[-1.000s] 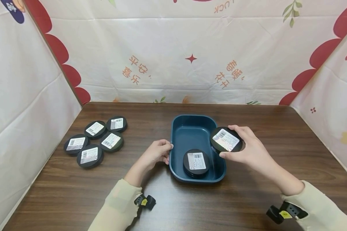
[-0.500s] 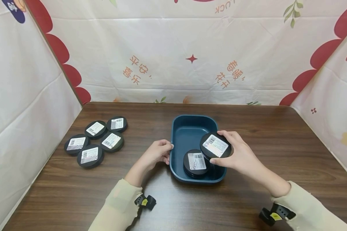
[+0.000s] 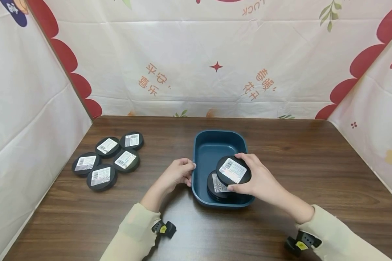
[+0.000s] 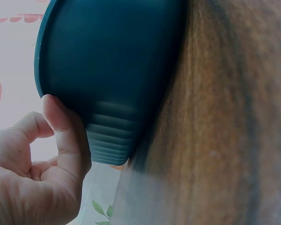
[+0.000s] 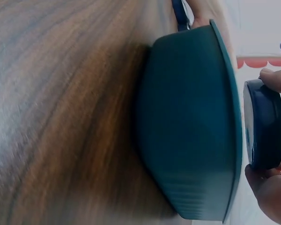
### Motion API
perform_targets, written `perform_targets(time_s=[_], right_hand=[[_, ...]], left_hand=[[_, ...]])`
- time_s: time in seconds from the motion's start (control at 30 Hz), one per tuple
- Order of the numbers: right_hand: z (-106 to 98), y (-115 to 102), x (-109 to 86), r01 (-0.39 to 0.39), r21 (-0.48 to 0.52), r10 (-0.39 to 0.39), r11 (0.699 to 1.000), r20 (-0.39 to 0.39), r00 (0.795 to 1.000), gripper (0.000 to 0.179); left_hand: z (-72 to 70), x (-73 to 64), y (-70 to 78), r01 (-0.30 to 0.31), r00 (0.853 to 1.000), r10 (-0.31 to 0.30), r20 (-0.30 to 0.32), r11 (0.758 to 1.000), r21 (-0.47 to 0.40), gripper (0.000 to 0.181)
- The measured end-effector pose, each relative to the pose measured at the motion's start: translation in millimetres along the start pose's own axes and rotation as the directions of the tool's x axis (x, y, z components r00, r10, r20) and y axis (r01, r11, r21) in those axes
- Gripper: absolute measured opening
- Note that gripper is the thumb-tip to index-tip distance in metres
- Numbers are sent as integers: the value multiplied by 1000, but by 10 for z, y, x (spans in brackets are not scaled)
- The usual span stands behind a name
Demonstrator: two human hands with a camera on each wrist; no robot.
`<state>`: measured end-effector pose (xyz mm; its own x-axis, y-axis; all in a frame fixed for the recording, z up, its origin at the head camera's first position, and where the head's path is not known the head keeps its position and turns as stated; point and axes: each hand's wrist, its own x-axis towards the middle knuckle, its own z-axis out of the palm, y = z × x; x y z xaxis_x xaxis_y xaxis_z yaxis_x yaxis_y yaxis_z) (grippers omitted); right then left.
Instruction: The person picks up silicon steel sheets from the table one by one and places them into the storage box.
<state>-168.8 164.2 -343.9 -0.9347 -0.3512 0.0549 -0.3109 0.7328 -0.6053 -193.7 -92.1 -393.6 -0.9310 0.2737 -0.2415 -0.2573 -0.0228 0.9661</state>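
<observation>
Right hand [image 3: 258, 178], half-spread, grips a black disc [image 3: 233, 169] over the near half of the tray [image 3: 205, 157], part-hiding another disc [image 3: 218, 186]. Left hand [image 3: 177, 173], curled, holds its left rim. Five discs [image 3: 126, 160] near table's [image 3: 222, 235] far left corner; white labels [image 3: 107, 145] barcoded, print illegible. Right wrist view: held disc above rim, apart.

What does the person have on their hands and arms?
The left hand and right hand are ungloved. Pale cream sleeves cover both sides; each bears a black strap with a small black block and a yellow label.
</observation>
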Motion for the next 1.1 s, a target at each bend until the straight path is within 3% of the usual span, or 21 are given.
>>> perform_targets(time_s=[0.4, 0.77, 1.1], right_hand=[[197, -8, 37, 57, -18, -56, 998, 40, 998, 88], [240, -22, 49, 119, -88, -115, 989, 49, 992, 89], [243, -63, 54, 121, -167, -109, 978, 82, 991, 89]], left_hand=[[-5, 7, 6, -1, 1000, 1, 0, 1000, 5, 12], [-2, 0, 25, 3, 1000, -3, 2, 1000, 18, 14], [0, -1, 15, 7, 1000, -7, -4, 1000, 12, 12]])
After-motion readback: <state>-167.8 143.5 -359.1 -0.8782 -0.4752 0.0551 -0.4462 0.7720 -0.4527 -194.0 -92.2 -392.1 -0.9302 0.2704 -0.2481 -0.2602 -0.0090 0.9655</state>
